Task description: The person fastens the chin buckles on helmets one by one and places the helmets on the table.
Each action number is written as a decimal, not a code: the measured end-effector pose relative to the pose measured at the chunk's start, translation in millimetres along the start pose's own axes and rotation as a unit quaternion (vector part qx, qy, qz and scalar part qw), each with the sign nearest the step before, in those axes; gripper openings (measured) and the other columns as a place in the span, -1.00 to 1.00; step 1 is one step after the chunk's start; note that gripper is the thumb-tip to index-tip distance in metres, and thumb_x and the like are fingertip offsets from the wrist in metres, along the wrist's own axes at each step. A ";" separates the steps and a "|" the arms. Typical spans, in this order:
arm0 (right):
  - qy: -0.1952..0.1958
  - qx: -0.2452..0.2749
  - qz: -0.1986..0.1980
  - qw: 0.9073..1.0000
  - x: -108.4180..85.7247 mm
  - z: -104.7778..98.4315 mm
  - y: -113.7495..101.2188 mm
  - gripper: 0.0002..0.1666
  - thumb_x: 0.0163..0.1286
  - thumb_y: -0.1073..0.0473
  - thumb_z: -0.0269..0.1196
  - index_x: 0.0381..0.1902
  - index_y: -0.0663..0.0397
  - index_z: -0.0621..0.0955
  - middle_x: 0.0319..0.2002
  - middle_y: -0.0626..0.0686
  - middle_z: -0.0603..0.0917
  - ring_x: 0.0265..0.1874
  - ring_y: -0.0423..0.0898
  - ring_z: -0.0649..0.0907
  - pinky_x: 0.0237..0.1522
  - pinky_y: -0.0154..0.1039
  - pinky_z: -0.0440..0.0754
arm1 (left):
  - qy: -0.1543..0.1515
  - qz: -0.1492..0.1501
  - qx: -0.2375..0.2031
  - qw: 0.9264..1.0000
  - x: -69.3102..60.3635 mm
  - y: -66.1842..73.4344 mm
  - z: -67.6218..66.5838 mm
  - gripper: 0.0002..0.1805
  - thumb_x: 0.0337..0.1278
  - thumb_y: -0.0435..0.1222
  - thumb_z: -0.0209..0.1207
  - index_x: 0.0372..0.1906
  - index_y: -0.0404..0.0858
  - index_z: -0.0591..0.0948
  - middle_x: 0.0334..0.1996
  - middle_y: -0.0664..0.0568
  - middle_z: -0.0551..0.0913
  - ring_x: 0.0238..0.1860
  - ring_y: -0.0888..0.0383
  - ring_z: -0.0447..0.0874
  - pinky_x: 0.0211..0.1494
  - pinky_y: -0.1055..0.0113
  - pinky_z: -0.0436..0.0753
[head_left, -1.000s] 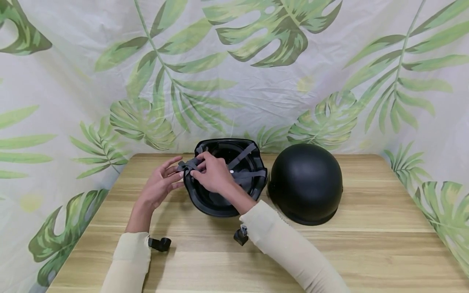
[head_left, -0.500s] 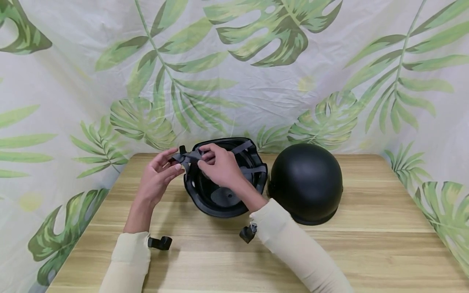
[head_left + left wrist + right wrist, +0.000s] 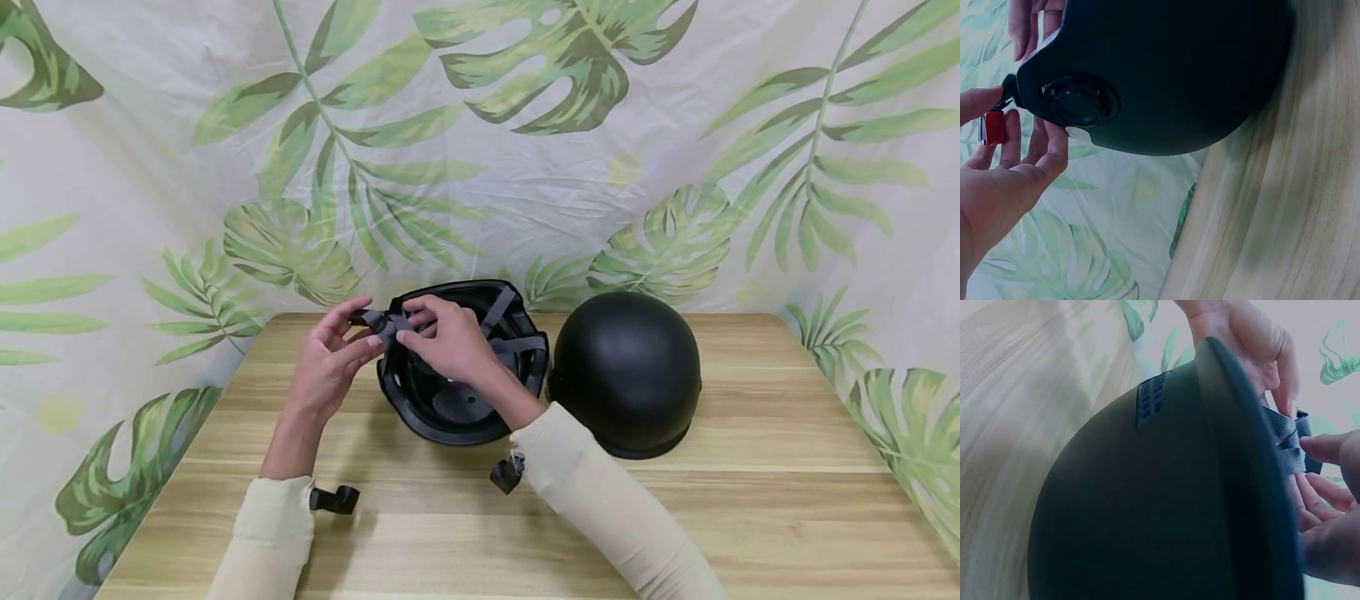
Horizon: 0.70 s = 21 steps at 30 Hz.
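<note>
A black helmet [image 3: 450,433] lies with its hollow side up, grey straps [image 3: 517,343] crossing its inside. At its left rim my left hand [image 3: 326,367] pinches the grey strap and dark buckle piece between thumb and fingers; in the left wrist view a red part [image 3: 995,127] shows by that hand [image 3: 1004,181]. Over the opening, my right hand [image 3: 453,342] pinches the grey webbing [image 3: 1291,440] with thumb and fingers. The right wrist view shows the webbing between both hands, beyond the helmet's dark shell [image 3: 1129,506].
A second black helmet [image 3: 627,375] stands dome up on the wooden table [image 3: 780,433], close to the right of the first. Behind the table hangs a leaf-patterned cloth [image 3: 525,192]. Black wrist devices [image 3: 335,500] hang by both sleeves.
Both hands have lifted slightly and the right one has shifted right. The dark buckle piece stood upright half a second ago and now lies flatter by the left fingers. The helmet has tilted a little.
</note>
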State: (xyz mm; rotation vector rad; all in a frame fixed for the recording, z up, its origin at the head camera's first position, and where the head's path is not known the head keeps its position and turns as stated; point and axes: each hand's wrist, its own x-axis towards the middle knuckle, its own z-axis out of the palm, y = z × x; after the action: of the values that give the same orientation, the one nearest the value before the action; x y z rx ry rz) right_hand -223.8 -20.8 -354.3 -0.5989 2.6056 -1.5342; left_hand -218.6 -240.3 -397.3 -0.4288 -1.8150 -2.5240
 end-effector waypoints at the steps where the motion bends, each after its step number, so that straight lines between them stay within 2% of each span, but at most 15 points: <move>1: 0.003 0.001 0.003 1.000 0.4 0.2 0.2 -0.45 0.57 0.03 0.36 0.44 -0.03 0.60 0.22 0.09 0.77 0.06 0.01 0.81 0.04 -0.15 0.80 | -0.002 0.001 0.003 1.000 0.3 -0.2 0.5 -0.37 0.38 -0.68 0.14 0.49 -0.30 0.45 0.09 0.07 0.61 0.01 0.22 0.71 0.02 0.42 0.79; 7: 0.015 0.003 0.020 1.000 4.1 1.9 3.4 -0.44 0.57 -0.04 0.36 0.45 -0.08 0.60 0.18 0.06 0.80 0.02 -0.03 0.82 0.00 -0.17 0.80 | -0.015 0.005 0.022 1.000 0.7 -1.3 1.8 -0.42 0.38 -0.66 0.15 0.44 -0.30 0.50 0.06 0.10 0.65 -0.01 0.23 0.70 0.02 0.44 0.76; 12: 0.031 0.014 0.014 0.999 4.9 2.5 4.6 -0.49 0.56 0.02 0.38 0.40 -0.06 0.64 0.09 0.07 0.82 -0.03 -0.05 0.83 -0.02 -0.19 0.80 | -0.018 0.007 0.029 0.999 1.2 -1.9 1.8 -0.55 0.50 -0.55 0.16 0.38 -0.29 0.57 0.01 0.09 0.68 -0.05 0.23 0.72 0.06 0.38 0.78; 16: 0.039 0.030 0.012 0.999 3.8 1.3 4.4 -0.50 0.55 0.09 0.38 0.39 -0.01 0.65 0.03 0.08 0.83 -0.07 -0.05 0.84 -0.04 -0.20 0.79 | -0.008 0.008 0.030 1.000 1.6 -2.0 2.4 -0.63 0.56 -0.47 0.16 0.33 -0.23 0.62 0.00 0.08 0.67 -0.05 0.24 0.75 0.07 0.34 0.79; 21: 0.045 0.046 0.011 0.998 2.3 -3.3 7.0 -0.48 0.56 0.13 0.37 0.42 0.03 0.63 0.03 0.09 0.82 -0.09 -0.05 0.85 -0.01 -0.16 0.80 | 0.009 0.010 0.033 0.999 0.9 -1.3 3.5 -0.60 0.54 -0.49 0.17 0.36 -0.30 0.60 0.00 0.08 0.68 -0.08 0.24 0.76 0.05 0.33 0.80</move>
State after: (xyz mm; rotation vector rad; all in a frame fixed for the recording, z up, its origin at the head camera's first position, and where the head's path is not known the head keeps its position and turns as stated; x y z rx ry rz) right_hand -228.7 -15.9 -358.2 -0.5019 2.5778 -1.7013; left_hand -218.9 -236.4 -397.2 -0.4186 -1.8719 -2.4386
